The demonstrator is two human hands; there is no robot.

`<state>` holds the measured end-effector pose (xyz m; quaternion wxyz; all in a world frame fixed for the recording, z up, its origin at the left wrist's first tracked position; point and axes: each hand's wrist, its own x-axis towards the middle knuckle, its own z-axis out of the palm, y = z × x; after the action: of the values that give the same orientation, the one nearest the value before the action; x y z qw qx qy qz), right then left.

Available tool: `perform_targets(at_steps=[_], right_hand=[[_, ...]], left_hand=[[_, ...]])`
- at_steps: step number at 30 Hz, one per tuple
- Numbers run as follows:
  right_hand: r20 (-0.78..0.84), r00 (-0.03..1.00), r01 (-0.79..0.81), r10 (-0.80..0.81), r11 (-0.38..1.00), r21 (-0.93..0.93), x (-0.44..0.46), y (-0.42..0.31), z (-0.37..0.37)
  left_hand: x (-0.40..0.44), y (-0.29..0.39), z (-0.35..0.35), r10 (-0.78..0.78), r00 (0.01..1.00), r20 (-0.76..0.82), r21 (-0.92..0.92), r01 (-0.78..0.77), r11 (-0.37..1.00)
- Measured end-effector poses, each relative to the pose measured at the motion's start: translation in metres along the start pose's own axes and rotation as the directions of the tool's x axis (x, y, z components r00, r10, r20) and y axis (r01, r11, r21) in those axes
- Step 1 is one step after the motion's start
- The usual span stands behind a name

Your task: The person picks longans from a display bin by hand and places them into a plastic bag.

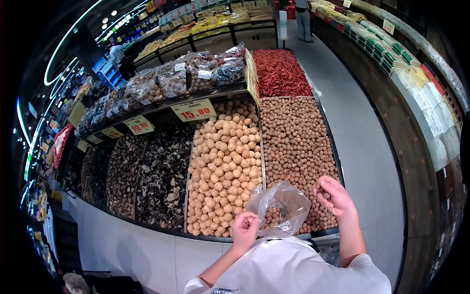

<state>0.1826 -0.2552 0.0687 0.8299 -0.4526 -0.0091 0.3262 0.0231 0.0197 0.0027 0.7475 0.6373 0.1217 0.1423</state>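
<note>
My left hand (245, 229) is closed on the left edge of a clear plastic bag (288, 202), whose mouth gapes in front of my shirt. Brown round pieces show through the film; I cannot tell whether they are inside or behind it. Over the right side of a bin of small brown round dried fruits, like longans (293, 134), my right hand (335, 197) has its fingers curled together. What it holds, if anything, is hidden. Left of that bin lie pale walnuts (223, 166) in their shells, close to my left hand.
Dark dried fungus (164, 181) fills a bin further left. Red dried chillies (280, 73) lie behind the brown fruits. Bagged goods (174, 78) sit on a raised shelf above a price sign (193, 110). An aisle (360, 127) runs along the right; a person (303, 22) stands far back.
</note>
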Motion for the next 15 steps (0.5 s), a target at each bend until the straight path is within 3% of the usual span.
perform_targets(at_steps=[4,7,9,10,12,15], right_hand=[[0.227,0.966,-0.102,0.125,0.989,-0.11,-0.017,0.026,0.053],[0.289,0.923,-0.191,0.255,0.954,-0.232,-0.002,0.066,0.067],[0.233,0.919,-0.166,0.318,0.848,-0.503,0.013,0.091,0.069],[0.24,0.918,-0.159,0.315,0.849,-0.504,0.017,0.103,0.066],[0.251,0.948,0.007,0.194,0.778,-0.628,0.021,0.118,0.064],[0.215,0.965,0.055,0.149,0.688,-0.723,0.02,0.123,0.061]], left_hand=[[-0.013,-0.003,0.002,0.011,1.0,0.008,0.005,-0.011,1.0],[-0.021,-0.004,0.003,0.026,1.0,-0.001,0.044,-0.026,0.999],[-0.024,-0.003,0.005,0.029,0.999,-0.018,0.04,-0.028,0.999],[-0.025,-0.002,0.006,0.028,0.999,-0.035,0.029,-0.027,0.999],[-0.025,-0.002,0.006,0.032,0.998,-0.05,0.026,-0.031,0.999],[-0.025,-0.004,0.009,0.031,0.998,-0.061,0.028,-0.03,0.999]])
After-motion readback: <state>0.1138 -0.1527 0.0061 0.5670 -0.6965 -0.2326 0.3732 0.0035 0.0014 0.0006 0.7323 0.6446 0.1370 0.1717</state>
